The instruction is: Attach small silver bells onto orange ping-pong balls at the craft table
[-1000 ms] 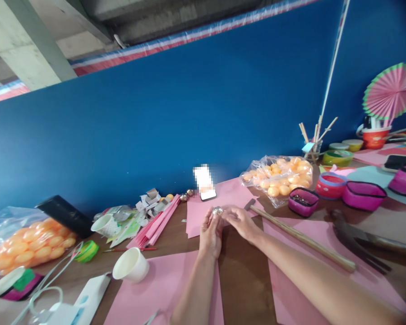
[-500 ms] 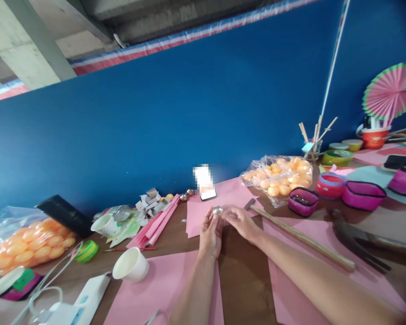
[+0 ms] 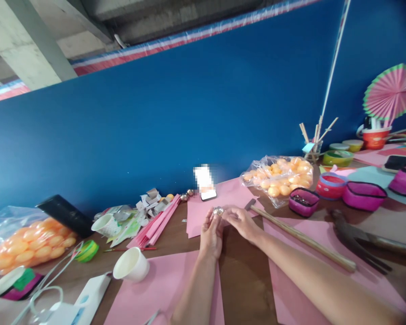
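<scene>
Between my two hands, over the table, is a small shiny metallic ball (image 3: 218,211), too small to make out in detail. My left hand (image 3: 212,234) has its fingers closed around the ball from below and the left. My right hand (image 3: 241,221) reaches in from the right, its thumb and fingertips pinched at the ball's right side. Similar shiny balls (image 3: 186,196) lie at the back, beside folded pink paper strips (image 3: 162,221). A pink sheet (image 3: 230,192) lies just beyond my hands, with a lit phone (image 3: 208,192) standing on its far part.
On the right lie a wooden-handled hammer (image 3: 301,237), a claw hammer (image 3: 355,239), purple containers (image 3: 363,195) and a bag of orange balls (image 3: 279,176). To the left are a white paper cup (image 3: 131,265), a power strip (image 3: 91,291) and another ball bag (image 3: 27,241).
</scene>
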Demonstrator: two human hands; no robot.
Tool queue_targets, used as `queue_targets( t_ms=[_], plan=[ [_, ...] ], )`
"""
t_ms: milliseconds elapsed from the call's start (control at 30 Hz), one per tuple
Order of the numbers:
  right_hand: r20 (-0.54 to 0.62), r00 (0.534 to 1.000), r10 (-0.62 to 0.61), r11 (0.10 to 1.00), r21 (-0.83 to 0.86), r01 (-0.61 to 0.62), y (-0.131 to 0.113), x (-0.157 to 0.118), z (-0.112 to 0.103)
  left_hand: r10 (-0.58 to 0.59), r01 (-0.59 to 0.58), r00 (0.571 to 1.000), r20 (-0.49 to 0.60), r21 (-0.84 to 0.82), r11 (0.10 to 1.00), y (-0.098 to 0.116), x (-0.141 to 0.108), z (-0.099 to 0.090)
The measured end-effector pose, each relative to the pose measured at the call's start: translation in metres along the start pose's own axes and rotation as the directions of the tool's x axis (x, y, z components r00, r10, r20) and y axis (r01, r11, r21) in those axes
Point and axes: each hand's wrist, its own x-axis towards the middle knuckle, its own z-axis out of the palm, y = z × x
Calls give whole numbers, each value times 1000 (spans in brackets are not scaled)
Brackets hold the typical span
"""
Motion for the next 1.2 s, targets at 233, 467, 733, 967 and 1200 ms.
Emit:
queue_targets(
  t_ms=[233, 467, 733, 967, 1200],
  plan=[
    [6, 1000, 13, 1000, 19, -13, -2, -1, 0, 6, -6, 1000, -15, 3, 1000, 0, 0, -1],
    [10, 1000, 25, 1000, 18, -25, -5, -1, 0, 4, -4, 1000, -12, -1, 1000, 0, 0, 0],
    [17, 1000, 21, 1000, 19, -21, -5, -2, 1, 13, -13, 1000, 3, 10, 1000, 0, 1, 0],
    [35, 999, 14, 1000, -7, -14, -7, -1, 0, 15, -14, 1000, -26, 22, 1000, 0, 0, 0],
    [17, 999, 29, 999, -20, -29, -10, -1, 1, 44, -44, 999, -20, 16, 999, -4, 2, -4]
  ],
)
